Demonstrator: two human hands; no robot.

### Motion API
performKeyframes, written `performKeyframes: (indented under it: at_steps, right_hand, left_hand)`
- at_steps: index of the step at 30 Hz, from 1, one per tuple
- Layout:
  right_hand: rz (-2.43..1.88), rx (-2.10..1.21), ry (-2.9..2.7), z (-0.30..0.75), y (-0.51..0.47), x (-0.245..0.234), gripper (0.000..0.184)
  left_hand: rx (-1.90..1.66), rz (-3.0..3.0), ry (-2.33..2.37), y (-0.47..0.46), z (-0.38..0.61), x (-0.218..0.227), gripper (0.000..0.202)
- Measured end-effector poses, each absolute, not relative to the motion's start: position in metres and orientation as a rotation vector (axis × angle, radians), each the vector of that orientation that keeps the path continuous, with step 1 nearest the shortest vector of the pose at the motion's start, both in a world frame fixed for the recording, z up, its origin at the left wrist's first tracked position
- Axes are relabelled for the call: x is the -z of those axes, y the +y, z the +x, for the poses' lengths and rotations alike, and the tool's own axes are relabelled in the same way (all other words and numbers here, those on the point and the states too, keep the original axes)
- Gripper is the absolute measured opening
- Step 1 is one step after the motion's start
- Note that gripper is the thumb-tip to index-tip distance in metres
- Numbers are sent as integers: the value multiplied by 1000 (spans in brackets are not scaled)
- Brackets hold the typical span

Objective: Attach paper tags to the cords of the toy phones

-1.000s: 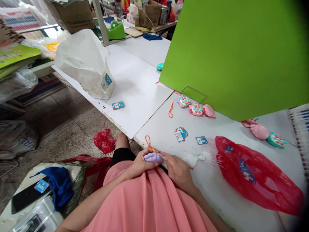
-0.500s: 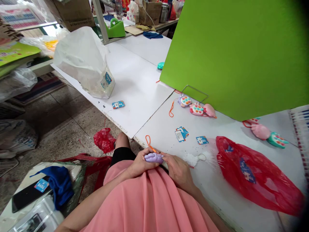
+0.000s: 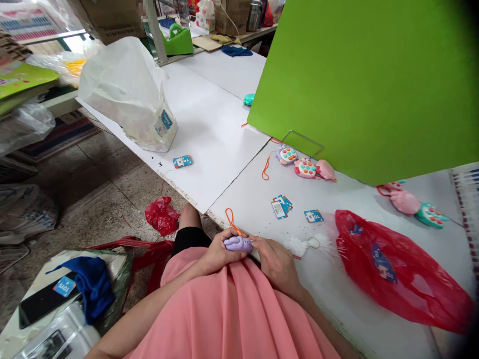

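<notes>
My left hand (image 3: 215, 254) is closed around a small purple toy (image 3: 238, 244) at the near edge of the white table (image 3: 209, 129). An orange cord (image 3: 231, 219) runs from the toy onto the table. My right hand (image 3: 275, 262) pinches the toy's right end, fingers curled. A small white fluffy heap with a ring (image 3: 305, 244) lies just right of my right hand. Blue paper tags (image 3: 281, 206) lie further out on the table.
A red plastic bag (image 3: 396, 269) lies at the right. A green board (image 3: 366, 85) stands behind several toy phones (image 3: 305, 168). A big white bag (image 3: 127, 94) sits at the left. Another red bag (image 3: 160, 217) is on the floor. A stool carries blue cloth (image 3: 92, 286).
None in my hands or the toy; only the view has drifted slightly.
</notes>
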State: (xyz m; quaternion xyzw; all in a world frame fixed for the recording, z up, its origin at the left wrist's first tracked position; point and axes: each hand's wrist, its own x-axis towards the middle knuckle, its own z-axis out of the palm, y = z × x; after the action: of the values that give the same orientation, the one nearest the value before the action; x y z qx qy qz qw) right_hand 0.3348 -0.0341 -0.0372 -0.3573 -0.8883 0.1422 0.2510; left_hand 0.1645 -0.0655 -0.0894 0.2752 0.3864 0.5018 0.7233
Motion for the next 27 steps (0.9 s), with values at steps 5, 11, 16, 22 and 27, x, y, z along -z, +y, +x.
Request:
performKeyframes:
  at_steps: [5,11,16,22,27]
  right_hand:
    - [-1000,-376,-2384,334,-34,39,22]
    - [-989,-373,-2403,333,-34,37,24]
    - [-992,-382,-2400,335,-34,39,22]
    - [-1015,-437,-2405,335,-36,41,24]
    - [-1090,-588,-2356,338,-30,41,23]
  left_hand:
    - [-1109,637,846,-64,165,89,43]
    - [-1108,649,858,-63,165,86,42]
    - [-1117,631,830,-64,165,87,42]
    - [-1122,599,835,-64,165,87,43]
    - [-1113,584,857,-61,163,82,43]
